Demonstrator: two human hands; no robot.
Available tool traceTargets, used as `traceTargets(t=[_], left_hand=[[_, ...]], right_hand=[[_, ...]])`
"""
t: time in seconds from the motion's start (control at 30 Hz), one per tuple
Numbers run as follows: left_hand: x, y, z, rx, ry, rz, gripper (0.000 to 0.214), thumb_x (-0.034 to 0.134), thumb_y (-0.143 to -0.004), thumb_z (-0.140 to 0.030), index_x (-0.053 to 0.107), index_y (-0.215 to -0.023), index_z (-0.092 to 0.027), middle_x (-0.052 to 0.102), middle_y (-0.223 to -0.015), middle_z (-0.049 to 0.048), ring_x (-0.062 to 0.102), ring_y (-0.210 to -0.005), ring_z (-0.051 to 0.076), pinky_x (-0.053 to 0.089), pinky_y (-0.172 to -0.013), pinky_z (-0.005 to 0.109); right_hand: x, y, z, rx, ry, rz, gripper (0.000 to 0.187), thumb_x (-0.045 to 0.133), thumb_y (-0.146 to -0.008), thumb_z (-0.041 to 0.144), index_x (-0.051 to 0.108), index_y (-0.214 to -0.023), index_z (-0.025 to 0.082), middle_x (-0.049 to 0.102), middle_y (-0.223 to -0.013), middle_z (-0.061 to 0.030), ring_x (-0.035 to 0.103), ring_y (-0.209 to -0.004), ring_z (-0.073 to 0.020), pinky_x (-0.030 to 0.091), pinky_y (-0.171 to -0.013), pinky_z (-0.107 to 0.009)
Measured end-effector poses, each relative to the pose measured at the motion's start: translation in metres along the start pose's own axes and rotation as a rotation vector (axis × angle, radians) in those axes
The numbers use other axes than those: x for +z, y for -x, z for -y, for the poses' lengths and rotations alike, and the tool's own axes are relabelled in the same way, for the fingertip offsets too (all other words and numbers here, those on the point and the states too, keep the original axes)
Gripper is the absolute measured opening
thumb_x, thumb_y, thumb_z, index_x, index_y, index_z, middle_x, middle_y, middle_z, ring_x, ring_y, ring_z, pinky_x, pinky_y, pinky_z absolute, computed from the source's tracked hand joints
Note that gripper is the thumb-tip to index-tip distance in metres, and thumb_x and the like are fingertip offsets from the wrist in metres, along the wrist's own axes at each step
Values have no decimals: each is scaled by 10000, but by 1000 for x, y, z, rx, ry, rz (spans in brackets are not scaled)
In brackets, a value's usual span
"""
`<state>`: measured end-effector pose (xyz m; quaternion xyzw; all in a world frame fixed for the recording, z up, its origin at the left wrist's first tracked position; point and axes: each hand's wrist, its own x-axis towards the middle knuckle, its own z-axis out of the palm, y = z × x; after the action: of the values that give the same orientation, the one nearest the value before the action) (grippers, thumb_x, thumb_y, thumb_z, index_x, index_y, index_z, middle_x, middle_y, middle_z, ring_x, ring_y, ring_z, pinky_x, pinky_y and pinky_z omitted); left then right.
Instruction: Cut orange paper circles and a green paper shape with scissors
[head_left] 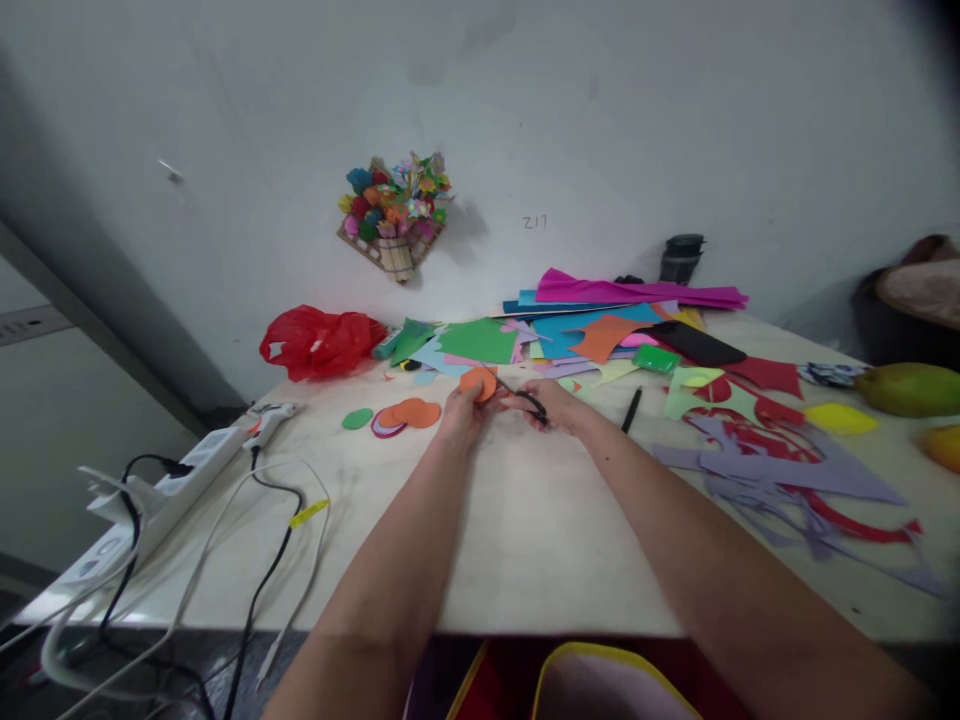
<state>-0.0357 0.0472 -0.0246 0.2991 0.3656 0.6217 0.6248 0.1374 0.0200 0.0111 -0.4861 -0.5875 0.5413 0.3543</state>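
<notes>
In the head view my left hand (466, 412) pinches a round piece of orange paper (478, 383) above the table. My right hand (553, 400) is closed around the black handles of a pair of scissors (534, 405). Its blades point up and left, close beside the orange piece; whether they touch it I cannot tell. Left of my hands lie several overlapping orange paper circles (414, 412), with a red and a pale lilac one partly under them. A green paper circle (358, 419) rests farther left.
A red plastic bag (322, 342) and coloured sheets (480, 341) lie along the back. To the right are a black pen (632, 410), a dark phone-like slab (697, 343) and purple paper scraps (802, 475). A power strip (161, 500) with cables runs along the left edge.
</notes>
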Motion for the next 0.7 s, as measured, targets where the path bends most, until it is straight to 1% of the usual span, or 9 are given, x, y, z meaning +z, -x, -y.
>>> traceTargets(t=[0.1, 0.2, 0.3, 0.37, 0.47, 0.7], left_hand=[[1, -2, 2, 8, 5, -23, 325, 771, -861, -206, 681, -1161, -117, 784, -956, 129, 803, -895, 287, 685, -810, 404], [1, -3, 1, -1, 3, -58, 227, 754, -878, -167, 695, -1090, -111, 786, -965, 143, 802, -970, 314, 685, -790, 375], [-2, -1, 0, -5, 10, -15, 223, 780, -860, -137, 697, -1065, -105, 792, -995, 156, 796, -1014, 329, 685, -797, 364], [-4, 0, -1, 5, 23, 24, 255, 806, -844, -140, 694, -1071, -108, 795, -996, 150, 799, -1004, 321, 685, -810, 363], [-6, 2, -1, 22, 37, 43, 241, 803, -840, -130, 697, -1056, -108, 795, -984, 141, 802, -988, 307, 684, -836, 366], [-7, 6, -3, 11, -1, 98, 177, 779, -858, -146, 711, -1016, -107, 788, -974, 133, 800, -973, 294, 680, -828, 352]], right_hand=[[0, 0, 0, 7, -15, -6, 334, 870, -824, 328, 579, -740, 189, 512, -424, 67, 413, -330, -73, 313, -343, -181], [0, 1, 0, 10, -8, -3, 340, 873, -824, 338, 577, -743, 191, 518, -430, 65, 423, -334, -74, 315, -347, -183], [0, 3, 3, 13, 3, 2, 341, 867, -832, 351, 579, -746, 190, 526, -436, 63, 428, -336, -73, 310, -349, -181], [1, 5, 5, 18, 6, 1, 339, 861, -837, 354, 579, -749, 188, 529, -436, 63, 429, -335, -70, 296, -347, -176], [1, 8, 7, 23, 13, -4, 336, 855, -843, 348, 576, -749, 185, 531, -435, 61, 426, -332, -67, 276, -340, -171], [-1, 4, 3, -7, 30, -8, 343, 856, -844, 384, 592, -759, 185, 545, -446, 61, 456, -336, -76, 321, -349, -177]])
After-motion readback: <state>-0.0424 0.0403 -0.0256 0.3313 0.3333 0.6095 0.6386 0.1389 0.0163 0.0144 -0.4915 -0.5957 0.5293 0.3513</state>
